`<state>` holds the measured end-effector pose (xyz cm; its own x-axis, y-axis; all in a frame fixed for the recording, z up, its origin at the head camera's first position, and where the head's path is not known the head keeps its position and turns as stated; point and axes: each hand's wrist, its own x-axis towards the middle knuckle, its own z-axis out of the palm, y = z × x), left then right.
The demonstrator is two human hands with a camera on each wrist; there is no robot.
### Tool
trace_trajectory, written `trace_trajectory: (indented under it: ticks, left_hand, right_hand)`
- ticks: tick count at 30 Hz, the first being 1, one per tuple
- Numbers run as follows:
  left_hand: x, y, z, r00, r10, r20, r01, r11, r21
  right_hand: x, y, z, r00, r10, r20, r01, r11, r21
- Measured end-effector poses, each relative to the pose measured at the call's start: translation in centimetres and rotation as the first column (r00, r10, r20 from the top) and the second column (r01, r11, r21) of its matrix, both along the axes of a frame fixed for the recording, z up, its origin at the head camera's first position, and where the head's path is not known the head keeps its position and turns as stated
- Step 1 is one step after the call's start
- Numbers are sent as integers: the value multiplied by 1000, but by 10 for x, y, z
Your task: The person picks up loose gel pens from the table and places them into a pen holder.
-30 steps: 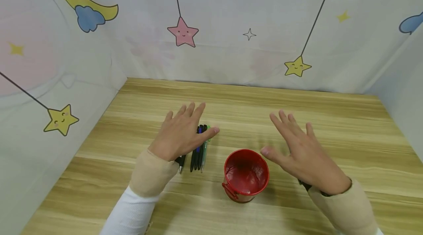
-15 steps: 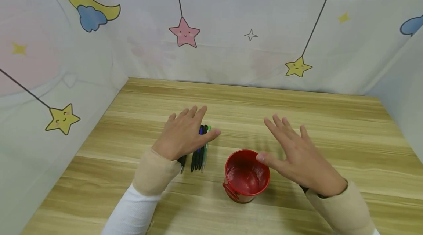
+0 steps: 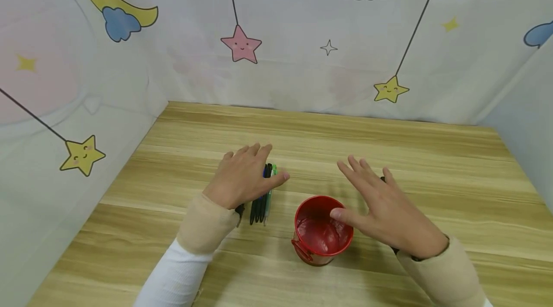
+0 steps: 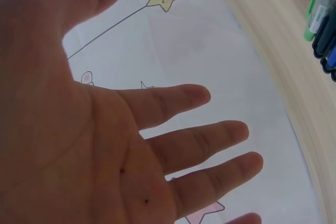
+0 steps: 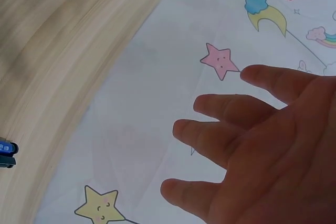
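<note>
My left hand (image 3: pixel 242 175) is held palm down with spread fingers over a row of pens (image 3: pixel 258 208), hiding part of them. Black barrels and a clear pen with a green top (image 3: pixel 268 201) show beside its thumb. A small red metal bucket (image 3: pixel 314 258) stands upright between the hands, a looped handle on its left side. Over to the right, my right hand (image 3: pixel 389 206) is spread with nothing held, its thumb overlapping the bucket's opening in the head view. The dark end of an object (image 3: pixel 382 179) peeks out behind its fingers.
The wooden table (image 3: pixel 475 192) meets a white cloth backdrop (image 3: pixel 285 81) printed with stars at the back and sides. In the right wrist view, a blue and black item (image 5: pixel 7 153) shows at the left edge.
My right hand has moved left and slightly nearer, bringing its thumb over the bucket's opening. My left hand has shifted a little right and nearer. Bucket and pens keep their places.
</note>
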<state>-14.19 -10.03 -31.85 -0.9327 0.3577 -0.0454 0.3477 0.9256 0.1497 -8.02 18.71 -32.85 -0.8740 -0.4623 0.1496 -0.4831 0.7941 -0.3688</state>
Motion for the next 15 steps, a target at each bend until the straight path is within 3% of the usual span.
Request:
trace_trajectory:
  ticks: [15]
  left_hand:
    - [0,6,-7,1000,8,8,-8,1000,-31]
  right_hand:
    - [1,-4,-1,997,81,8,-81,997,-19]
